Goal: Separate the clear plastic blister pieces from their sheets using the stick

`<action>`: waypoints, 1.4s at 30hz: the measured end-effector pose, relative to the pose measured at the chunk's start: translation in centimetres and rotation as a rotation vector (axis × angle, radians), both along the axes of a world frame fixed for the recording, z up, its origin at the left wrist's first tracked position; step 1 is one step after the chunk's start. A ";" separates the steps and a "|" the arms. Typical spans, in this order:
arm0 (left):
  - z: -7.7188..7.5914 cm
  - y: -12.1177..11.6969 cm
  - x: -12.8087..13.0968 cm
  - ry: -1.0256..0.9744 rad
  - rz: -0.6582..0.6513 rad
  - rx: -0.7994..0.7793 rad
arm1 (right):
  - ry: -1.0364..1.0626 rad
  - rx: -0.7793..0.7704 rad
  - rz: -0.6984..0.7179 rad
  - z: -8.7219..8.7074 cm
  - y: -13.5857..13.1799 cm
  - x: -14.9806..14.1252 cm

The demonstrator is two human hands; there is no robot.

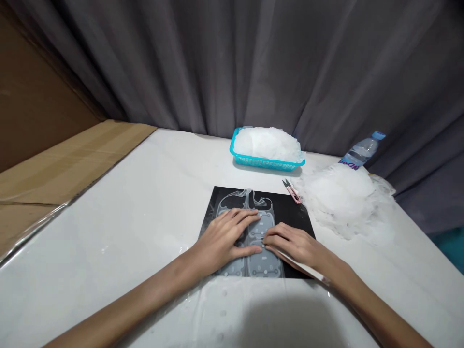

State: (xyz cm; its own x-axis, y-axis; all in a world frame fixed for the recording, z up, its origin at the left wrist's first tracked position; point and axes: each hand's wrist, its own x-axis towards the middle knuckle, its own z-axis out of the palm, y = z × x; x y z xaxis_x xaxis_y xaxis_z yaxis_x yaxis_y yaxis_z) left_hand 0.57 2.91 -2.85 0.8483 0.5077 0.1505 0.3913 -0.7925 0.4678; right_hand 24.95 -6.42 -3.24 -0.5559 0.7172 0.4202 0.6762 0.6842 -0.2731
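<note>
A translucent moulded plastic sheet (266, 263) with rounded panels and small round bumps lies on a black mat (295, 217). Loops of clear film stick up along its far end. My left hand (228, 234) rests flat on the sheet with its fingers stretched toward the right. Beside it, my right hand (293, 244) has its fingers pressed together at the middle of the sheet's right part. Whatever sits between those fingertips is too small to make out. Thread snips (292, 192) with pink handles lie on the mat's far right edge, apart from both hands.
A turquoise basket (268, 162) heaped with translucent plastic pieces (266, 142) stands at the back. To the right spreads a pile of clear plastic scraps (340, 193), with a tilted water bottle (362, 152) behind it. Cardboard (72, 164) borders the white table (145, 193) at left; a grey curtain (232, 67) hangs behind.
</note>
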 end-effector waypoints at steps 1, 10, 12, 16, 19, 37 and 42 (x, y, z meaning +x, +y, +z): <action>0.0 0.0 0.0 -0.001 0.003 -0.003 | -0.051 0.081 -0.020 -0.3 0.1 -0.2; 0.0 0.0 0.2 0.069 0.048 -0.193 | -0.102 0.223 -0.086 -1.0 0.2 0.6; -0.1 0.0 0.2 0.084 0.044 -0.235 | 0.164 0.238 -0.272 -0.2 2.0 2.4; -0.3 0.4 0.0 0.089 0.029 -0.282 | 0.485 0.195 -0.623 2.2 4.5 4.9; -0.2 0.7 0.1 -0.034 0.048 -0.251 | 0.453 -0.038 -0.432 3.6 3.5 3.4; 0.0 1.3 1.5 -0.541 0.212 -0.920 | 0.230 -0.017 -0.223 0.5 2.0 -1.2; 0.7 0.8 1.5 -0.358 0.252 -0.663 | 0.184 0.012 -0.219 0.4 1.9 -1.2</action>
State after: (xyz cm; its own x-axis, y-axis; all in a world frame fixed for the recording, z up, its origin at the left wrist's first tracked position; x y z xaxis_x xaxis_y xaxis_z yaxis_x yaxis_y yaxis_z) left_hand 2.09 3.69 -2.16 0.6530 0.7573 -0.0088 0.2583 -0.2118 0.9426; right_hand 23.73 -4.53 -2.83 -0.3021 0.8061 0.5089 0.7480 0.5314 -0.3977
